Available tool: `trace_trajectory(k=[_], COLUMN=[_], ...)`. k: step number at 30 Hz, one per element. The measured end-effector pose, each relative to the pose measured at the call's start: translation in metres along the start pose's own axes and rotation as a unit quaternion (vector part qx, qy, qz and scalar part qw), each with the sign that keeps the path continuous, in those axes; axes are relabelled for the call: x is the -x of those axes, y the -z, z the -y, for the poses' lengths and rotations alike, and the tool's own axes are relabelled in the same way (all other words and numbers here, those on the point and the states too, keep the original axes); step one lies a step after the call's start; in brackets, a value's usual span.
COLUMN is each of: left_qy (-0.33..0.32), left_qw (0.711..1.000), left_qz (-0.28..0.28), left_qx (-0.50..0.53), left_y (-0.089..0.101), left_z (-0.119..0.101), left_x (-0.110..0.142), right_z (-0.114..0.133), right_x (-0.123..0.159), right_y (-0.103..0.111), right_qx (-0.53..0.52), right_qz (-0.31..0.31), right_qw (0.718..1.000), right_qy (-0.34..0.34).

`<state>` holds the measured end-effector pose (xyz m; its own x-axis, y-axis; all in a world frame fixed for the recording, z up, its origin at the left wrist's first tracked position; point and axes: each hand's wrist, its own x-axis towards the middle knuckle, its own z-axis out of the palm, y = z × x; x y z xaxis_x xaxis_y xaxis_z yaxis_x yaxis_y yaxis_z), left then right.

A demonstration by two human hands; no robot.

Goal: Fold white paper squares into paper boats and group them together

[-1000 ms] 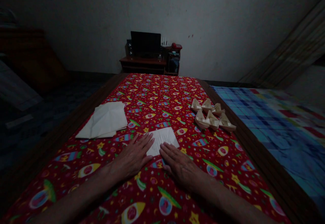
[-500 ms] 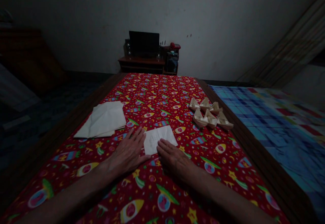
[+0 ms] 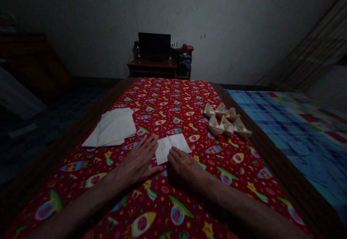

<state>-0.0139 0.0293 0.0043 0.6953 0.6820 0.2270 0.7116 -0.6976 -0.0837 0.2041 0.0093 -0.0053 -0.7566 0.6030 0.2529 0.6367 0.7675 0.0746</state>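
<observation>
A small folded sheet of white paper (image 3: pixel 177 141) lies on the red printed cloth in front of me, creases showing on its surface. My left hand (image 3: pixel 138 162) rests flat beside it, fingers stretched out with their tips at the paper's left edge and the thumb apart near its lower corner. On the near right side, my right hand (image 3: pixel 185 166) has its fingers bent and held together on the paper's near edge; its thumb is hidden underneath. Left of the hands sits a stack of white paper sheets (image 3: pixel 112 127).
Several folded paper boats (image 3: pixel 227 125) stand in two rows on the right of the red cloth (image 3: pixel 168 98). A dark wooden border (image 3: pixel 271 152) runs along the cloth's side, with a blue checked cover (image 3: pixel 271 123) beyond. A monitor (image 3: pixel 154 44) stands on a far desk.
The fingers of my right hand have curled more at the paper's near edge. My left hand stays flat in nearly the same place. The whole view has shifted slightly.
</observation>
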Motion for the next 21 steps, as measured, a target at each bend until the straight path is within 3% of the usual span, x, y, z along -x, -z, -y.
trace_trajectory(k=[3,7,10,13,18,21], left_qy=[-0.022,-0.083,-0.152,-0.188,-0.128,-0.072], left_qw=[0.999,0.993,0.984,0.977,0.979,0.965], left_qz=[-0.007,0.01,0.003,-0.027,-0.05,-0.058], left_qx=[0.037,0.082,0.093,0.096,0.153,0.245], left_y=[0.001,-0.003,-0.01,-0.014,-0.007,-0.005], left_z=[0.002,0.006,0.005,-0.005,-0.023,-0.024], left_x=[0.002,-0.002,-0.007,-0.007,-0.006,-0.009], right_z=[-0.014,-0.033,-0.041,-0.042,-0.031,-0.025], right_x=[0.009,0.019,0.026,0.036,0.051,0.054], right_y=[-0.013,-0.022,-0.016,-0.004,0.008,0.01], right_qx=[-0.088,-0.192,-0.232,-0.212,-0.14,-0.189], right_qz=[-0.051,-0.128,-0.12,-0.091,-0.064,-0.086], right_qw=[0.995,0.972,0.963,0.972,0.988,0.978], right_qy=[-0.009,0.05,0.061,0.034,-0.002,-0.027])
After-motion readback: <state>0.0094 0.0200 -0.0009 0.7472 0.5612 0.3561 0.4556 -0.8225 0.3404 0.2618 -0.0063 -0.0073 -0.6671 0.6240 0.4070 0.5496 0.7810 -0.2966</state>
